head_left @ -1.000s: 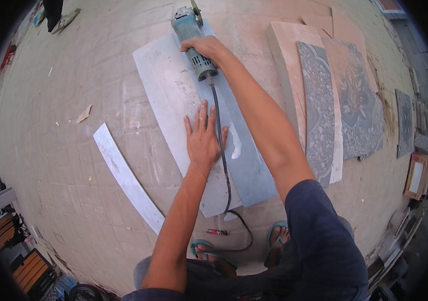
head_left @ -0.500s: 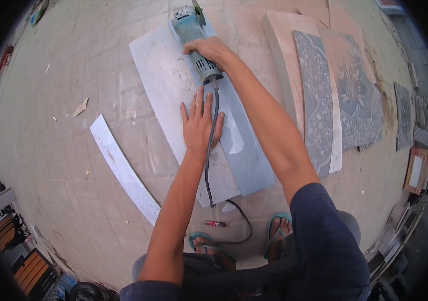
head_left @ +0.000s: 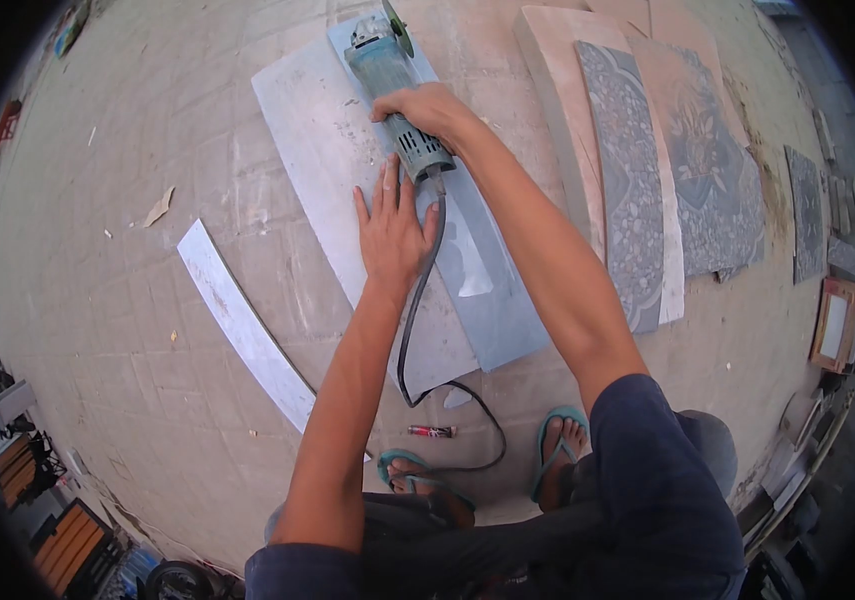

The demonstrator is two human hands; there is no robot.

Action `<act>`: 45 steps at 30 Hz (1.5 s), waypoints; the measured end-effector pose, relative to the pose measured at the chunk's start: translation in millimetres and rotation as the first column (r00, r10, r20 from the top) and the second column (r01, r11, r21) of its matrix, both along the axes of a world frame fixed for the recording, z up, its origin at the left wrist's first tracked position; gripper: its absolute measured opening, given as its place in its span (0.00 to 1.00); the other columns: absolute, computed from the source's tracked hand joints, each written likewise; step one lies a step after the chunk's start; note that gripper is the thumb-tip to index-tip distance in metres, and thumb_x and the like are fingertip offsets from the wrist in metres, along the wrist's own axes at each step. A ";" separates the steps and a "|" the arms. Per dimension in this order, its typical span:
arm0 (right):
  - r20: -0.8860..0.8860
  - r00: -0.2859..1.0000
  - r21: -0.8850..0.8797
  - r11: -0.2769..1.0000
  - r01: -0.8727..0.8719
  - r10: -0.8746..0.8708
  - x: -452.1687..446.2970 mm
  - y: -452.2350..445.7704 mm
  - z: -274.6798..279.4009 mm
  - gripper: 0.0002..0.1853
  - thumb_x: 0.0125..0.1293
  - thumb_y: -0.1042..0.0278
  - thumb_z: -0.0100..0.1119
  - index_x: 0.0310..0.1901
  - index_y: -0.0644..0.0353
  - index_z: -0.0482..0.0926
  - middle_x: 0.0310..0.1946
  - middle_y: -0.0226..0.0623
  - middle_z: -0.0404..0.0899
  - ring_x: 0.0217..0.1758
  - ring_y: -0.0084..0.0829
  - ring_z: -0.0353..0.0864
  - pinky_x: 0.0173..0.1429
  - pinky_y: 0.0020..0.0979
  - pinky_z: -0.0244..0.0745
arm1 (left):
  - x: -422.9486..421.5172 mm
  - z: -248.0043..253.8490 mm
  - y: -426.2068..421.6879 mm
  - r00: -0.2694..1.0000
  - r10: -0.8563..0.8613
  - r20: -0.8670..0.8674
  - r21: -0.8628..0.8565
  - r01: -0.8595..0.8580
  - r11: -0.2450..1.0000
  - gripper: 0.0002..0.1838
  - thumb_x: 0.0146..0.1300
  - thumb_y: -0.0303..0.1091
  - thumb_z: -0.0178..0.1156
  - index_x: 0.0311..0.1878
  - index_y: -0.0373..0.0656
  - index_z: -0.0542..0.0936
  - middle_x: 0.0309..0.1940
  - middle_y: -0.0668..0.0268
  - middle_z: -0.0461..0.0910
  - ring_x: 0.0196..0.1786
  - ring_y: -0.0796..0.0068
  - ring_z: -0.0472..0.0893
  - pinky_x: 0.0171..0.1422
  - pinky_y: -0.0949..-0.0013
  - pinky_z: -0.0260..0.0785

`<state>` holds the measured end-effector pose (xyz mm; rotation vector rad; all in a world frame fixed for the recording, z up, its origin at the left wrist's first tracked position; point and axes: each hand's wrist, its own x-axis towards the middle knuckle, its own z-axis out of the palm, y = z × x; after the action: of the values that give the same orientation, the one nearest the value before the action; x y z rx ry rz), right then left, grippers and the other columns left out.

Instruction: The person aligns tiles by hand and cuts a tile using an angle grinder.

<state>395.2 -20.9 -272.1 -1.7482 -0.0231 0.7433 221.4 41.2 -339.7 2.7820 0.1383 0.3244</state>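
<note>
My right hand (head_left: 427, 110) is wrapped round the body of an angle grinder (head_left: 387, 72), whose green disc (head_left: 398, 30) points away from me at the top of the view. Under the grinder lies a blue-grey board (head_left: 497, 300), on top of or against a wider whitish board (head_left: 312, 130); I cannot tell which overlaps. My left hand (head_left: 395, 235) rests flat with fingers spread on the boards, just below the grinder's rear end. A black power cord (head_left: 409, 340) runs from the grinder past my left hand toward my feet.
A narrow white strip (head_left: 242, 320) lies on the paved floor at left. Patterned stone-look tiles (head_left: 622, 190) and a thick pinkish slab (head_left: 552, 110) lie at right. A red-and-black marker-like tube (head_left: 432, 432) is near my sandalled feet. A wooden frame (head_left: 834, 325) stands at far right.
My right hand and the grinder have shifted slightly down and right in view. The left hand has moved a little up and left on the board. The cord has swung left.
</note>
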 end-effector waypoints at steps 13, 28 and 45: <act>0.019 1.000 -0.104 0.995 -0.010 0.012 -34.7 -20.4 3.1 0.24 0.44 0.58 0.71 0.32 0.77 0.80 0.27 0.44 0.80 0.24 0.32 0.78 0.29 0.33 0.74 | -1.3 7.0 -1.3 1.000 -0.011 -0.028 -0.010 0.011 1.000 0.31 0.64 0.44 0.54 0.64 0.31 0.70 0.74 0.52 0.60 0.76 0.57 0.59 0.80 0.42 0.41; 0.052 0.998 -0.120 0.992 -0.027 0.033 23.8 14.7 2.6 0.27 0.43 0.55 0.73 0.35 0.76 0.80 0.31 0.45 0.80 0.25 0.34 0.78 0.29 0.34 0.74 | 1.3 10.4 -0.9 1.000 -0.005 -0.021 -0.035 0.004 0.999 0.31 0.67 0.46 0.55 0.69 0.39 0.68 0.75 0.55 0.59 0.75 0.58 0.61 0.80 0.42 0.42; 0.051 0.999 -0.016 1.000 0.007 -0.006 88.9 60.6 -15.7 0.32 0.34 0.58 0.76 0.38 0.78 0.83 0.43 0.51 0.82 0.44 0.39 0.81 0.48 0.32 0.76 | 0.0 12.8 0.8 1.000 -0.008 -0.014 -0.100 0.006 0.995 0.33 0.66 0.47 0.57 0.70 0.42 0.68 0.77 0.58 0.57 0.75 0.58 0.63 0.79 0.39 0.44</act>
<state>484.1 39.6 -287.8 -1.7821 -0.0461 0.6962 221.5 42.0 -326.8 2.6861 0.1441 0.2879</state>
